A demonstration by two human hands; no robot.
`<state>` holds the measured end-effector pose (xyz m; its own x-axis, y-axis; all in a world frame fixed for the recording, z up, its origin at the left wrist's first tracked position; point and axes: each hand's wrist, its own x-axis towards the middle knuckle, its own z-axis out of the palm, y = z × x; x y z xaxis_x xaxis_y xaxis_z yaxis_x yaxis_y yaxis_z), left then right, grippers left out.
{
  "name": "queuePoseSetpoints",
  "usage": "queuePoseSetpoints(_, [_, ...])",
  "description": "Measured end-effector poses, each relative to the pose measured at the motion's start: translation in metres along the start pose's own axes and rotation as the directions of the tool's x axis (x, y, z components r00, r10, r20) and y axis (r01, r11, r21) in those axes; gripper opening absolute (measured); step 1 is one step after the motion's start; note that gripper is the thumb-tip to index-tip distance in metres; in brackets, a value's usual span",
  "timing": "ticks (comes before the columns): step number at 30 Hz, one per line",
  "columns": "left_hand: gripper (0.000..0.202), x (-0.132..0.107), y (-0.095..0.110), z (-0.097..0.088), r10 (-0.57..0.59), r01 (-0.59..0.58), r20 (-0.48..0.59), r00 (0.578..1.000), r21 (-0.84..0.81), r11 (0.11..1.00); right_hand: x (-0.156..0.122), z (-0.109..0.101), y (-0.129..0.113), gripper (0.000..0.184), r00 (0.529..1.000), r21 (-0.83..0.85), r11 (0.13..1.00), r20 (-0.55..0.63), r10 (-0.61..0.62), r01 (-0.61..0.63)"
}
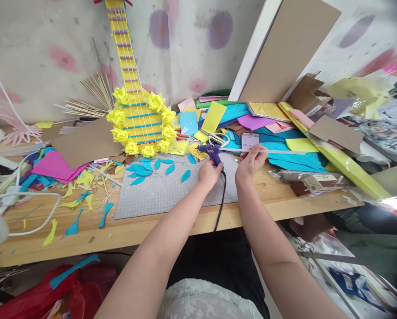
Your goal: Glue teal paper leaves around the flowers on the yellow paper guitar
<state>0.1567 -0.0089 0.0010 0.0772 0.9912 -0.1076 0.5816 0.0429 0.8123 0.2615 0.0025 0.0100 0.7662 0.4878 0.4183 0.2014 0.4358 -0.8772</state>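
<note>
My left hand [209,173] is closed round the handle of a blue glue gun [213,153], whose black cord [221,201] drops over the table's front edge. My right hand [250,162] pinches a long clear glue stick [278,152] that lies level and runs into the back of the gun. Both hands hover over a grey cutting mat [161,192] strewn with several blue paper leaves [139,169]. Just behind the hands stands a small timer or phone [250,140] showing digits.
A yellow paper guitar with yellow flowers [138,122] leans on the wall. Coloured foam sheets [278,141], scissors [220,140] and cardboard pieces [85,142] crowd the wooden table [145,228]. Paper scraps and white cables [25,195] lie at the left. Wooden sticks [95,95] fan out behind.
</note>
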Motion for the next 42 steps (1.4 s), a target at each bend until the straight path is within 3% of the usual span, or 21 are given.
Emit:
queuePoseSetpoints(4, [0.028, -0.001, -0.003, 0.003, 0.011, -0.011, -0.021, 1.000, -0.002, 1.000, -0.010, -0.006, -0.006, 0.042, 0.971, -0.130, 0.967, 0.129, -0.201, 0.218])
queuePoseSetpoints(6, [0.028, -0.002, -0.004, 0.003, 0.009, -0.009, -0.022, 1.000, -0.009, 1.000, -0.015, -0.006, -0.006, 0.041, 0.951, -0.153, 0.950, 0.198, -0.239, 0.271])
queuePoseSetpoints(15, [0.029, -0.001, -0.006, 0.002, 0.009, -0.009, -0.002, 1.000, -0.013, 1.000, -0.022, 0.002, 0.004, 0.033, 0.917, -0.234, 0.949, 0.384, -0.107, 0.209])
queuePoseSetpoints(18, [0.026, 0.000, -0.005, -0.002, 0.032, -0.032, 0.050, 0.998, -0.003, 0.999, -0.021, 0.006, 0.007, 0.042, 0.893, -0.327, 0.921, 0.447, -0.047, 0.212])
queuePoseSetpoints(21, [0.019, -0.001, -0.007, -0.011, 0.115, -0.117, 0.162, 0.980, 0.006, 0.993, -0.021, 0.013, 0.011, 0.051, 0.823, -0.422, 0.889, 0.559, 0.100, 0.179])
queuePoseSetpoints(25, [0.018, -0.004, -0.022, -0.045, 0.225, -0.227, 0.290, 0.930, -0.025, 0.974, -0.019, 0.020, 0.014, 0.032, 0.659, -0.574, 0.811, 0.654, 0.371, 0.113])
queuePoseSetpoints(27, [0.022, -0.005, -0.036, -0.075, 0.189, -0.192, 0.120, 0.975, 0.008, 0.981, -0.017, 0.019, 0.013, 0.029, 0.669, -0.617, 0.783, 0.617, 0.415, 0.084])
queuePoseSetpoints(29, [0.022, -0.004, -0.054, -0.110, 0.175, -0.172, -0.085, 0.981, 0.049, 0.984, -0.014, 0.017, 0.012, 0.034, 0.719, -0.604, 0.797, 0.557, 0.415, 0.007])
queuePoseSetpoints(32, [0.017, -0.002, -0.081, -0.154, 0.133, -0.094, -0.301, 0.944, 0.141, 0.986, -0.012, 0.013, 0.010, 0.039, 0.733, -0.462, 0.867, 0.523, 0.435, -0.185])
queuePoseSetpoints(34, [0.016, -0.002, -0.095, -0.167, 0.114, -0.050, -0.387, 0.915, 0.171, 0.984, -0.012, 0.012, 0.010, 0.038, 0.718, -0.406, 0.873, 0.520, 0.463, -0.268])
queuePoseSetpoints(36, [0.016, -0.003, -0.103, -0.165, 0.124, -0.043, -0.430, 0.894, 0.192, 0.980, -0.012, 0.012, 0.010, 0.036, 0.719, -0.415, 0.862, 0.499, 0.484, -0.292])
queuePoseSetpoints(38, [0.019, -0.003, -0.101, -0.153, 0.197, -0.114, -0.421, 0.885, 0.215, 0.970, -0.013, 0.013, 0.010, 0.036, 0.718, -0.416, 0.855, 0.487, 0.497, -0.310])
queuePoseSetpoints(42, [0.033, 0.008, -0.073, -0.118, 0.414, -0.338, -0.354, 0.838, 0.258, 0.905, -0.013, 0.013, 0.005, 0.037, 0.695, -0.314, 0.882, 0.544, 0.470, -0.351])
